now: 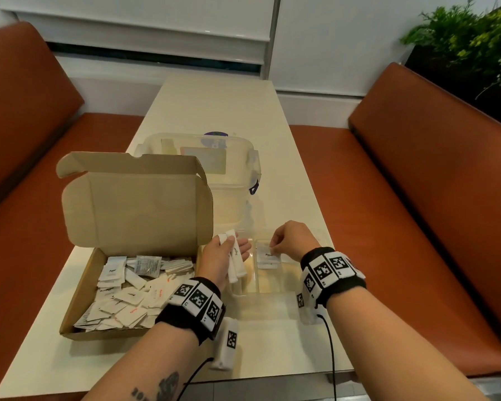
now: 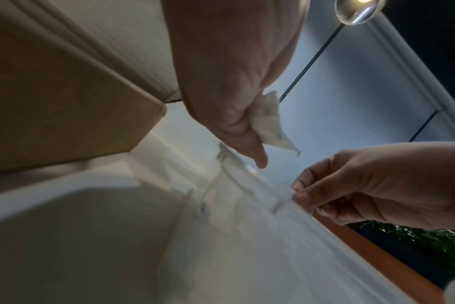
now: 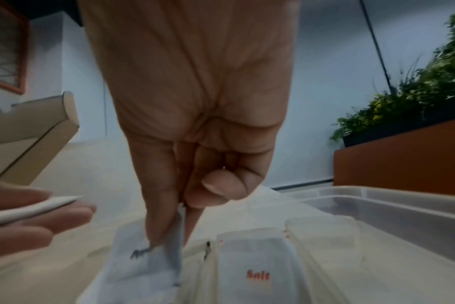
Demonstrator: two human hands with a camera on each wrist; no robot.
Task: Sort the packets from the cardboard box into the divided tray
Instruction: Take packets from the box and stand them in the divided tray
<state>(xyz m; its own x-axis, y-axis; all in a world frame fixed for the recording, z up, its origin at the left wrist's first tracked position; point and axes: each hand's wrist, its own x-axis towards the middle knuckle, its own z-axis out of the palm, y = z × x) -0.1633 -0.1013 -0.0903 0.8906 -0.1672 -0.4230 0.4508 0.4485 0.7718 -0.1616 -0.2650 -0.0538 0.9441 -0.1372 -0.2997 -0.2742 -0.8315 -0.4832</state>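
An open cardboard box (image 1: 78,293) on the left holds several white packets (image 1: 122,299). Right of it stands the clear divided tray (image 1: 255,285). My left hand (image 1: 224,253) hovers between box and tray, thumb pressing a few long sugar sticks (image 1: 236,261) against its fingers; the same sugar sticks (image 2: 268,123) show in the left wrist view. My right hand (image 1: 287,241) is over the tray and pinches a flat pepper packet (image 1: 268,256), the pepper packet (image 3: 148,259) hanging from its fingertips above a compartment. A salt packet (image 3: 257,265) lies in the neighbouring compartment.
A clear lidded plastic tub (image 1: 211,160) stands behind the box's raised lid (image 1: 136,201). The pale table (image 1: 223,102) runs away between two orange benches (image 1: 417,183). A green plant (image 1: 475,41) is at the far right.
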